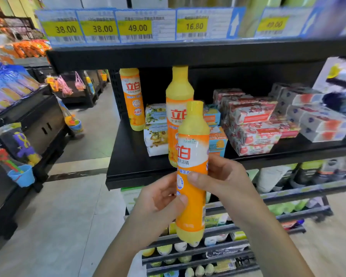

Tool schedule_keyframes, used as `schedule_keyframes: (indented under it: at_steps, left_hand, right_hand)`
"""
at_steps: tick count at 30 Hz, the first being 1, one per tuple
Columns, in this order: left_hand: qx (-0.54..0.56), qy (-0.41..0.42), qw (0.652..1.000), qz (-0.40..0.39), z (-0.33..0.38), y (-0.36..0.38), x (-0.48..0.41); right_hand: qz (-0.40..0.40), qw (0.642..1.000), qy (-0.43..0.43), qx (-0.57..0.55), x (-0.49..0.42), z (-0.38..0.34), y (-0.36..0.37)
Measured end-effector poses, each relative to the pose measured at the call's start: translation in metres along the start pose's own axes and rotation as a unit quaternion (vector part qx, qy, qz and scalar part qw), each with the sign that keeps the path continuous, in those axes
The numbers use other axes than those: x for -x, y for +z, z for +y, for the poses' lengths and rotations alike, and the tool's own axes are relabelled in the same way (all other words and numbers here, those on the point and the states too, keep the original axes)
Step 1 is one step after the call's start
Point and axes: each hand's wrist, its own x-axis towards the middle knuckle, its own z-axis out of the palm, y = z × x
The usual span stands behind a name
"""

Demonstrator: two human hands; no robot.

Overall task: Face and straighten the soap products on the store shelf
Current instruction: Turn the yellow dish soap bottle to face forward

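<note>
I'm holding an orange detergent bottle (pixel 192 148) upright before the shelf (pixel 128 156), left grip (pixel 158 198) and right grip (pixel 224 176) both curling round it; a second bottle (pixel 178 90) is standing behind.

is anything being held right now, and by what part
The orange dish soap bottle, roughly upright in front of the shelf, by its labelled body: left grip on the lower left side, right grip around the middle from the right.
</note>
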Motion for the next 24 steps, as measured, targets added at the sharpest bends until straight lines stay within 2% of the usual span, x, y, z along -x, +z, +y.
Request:
schedule_keyframes:
  at_steps: [9,14,18,21,24]
  left_hand:
    - [-0.045,0.029,0.992,-0.117,0.003,0.045,-0.039]
    - [-0.156,0.089,0.971,-0.16,0.001,0.087,-0.073]
    - [-0.298,0.154,0.927,-0.167,-0.011,0.123,-0.104]
    - [-0.414,0.22,0.87,-0.154,-0.024,0.157,-0.126]
    - [-0.48,0.305,0.809,-0.148,-0.036,0.197,-0.147]
  right_hand:
    - [0.097,0.995,0.0,-0.003,0.024,-0.013,-0.054]
    - [0.201,0.979,0.019,-0.004,0.041,-0.008,-0.1]
    - [0.276,0.96,0.041,-0.007,0.062,-0.005,-0.14]
    - [0.325,0.944,0.057,-0.008,0.08,-0.002,-0.173]
    - [0.375,0.924,0.071,-0.019,0.101,0.002,-0.209]
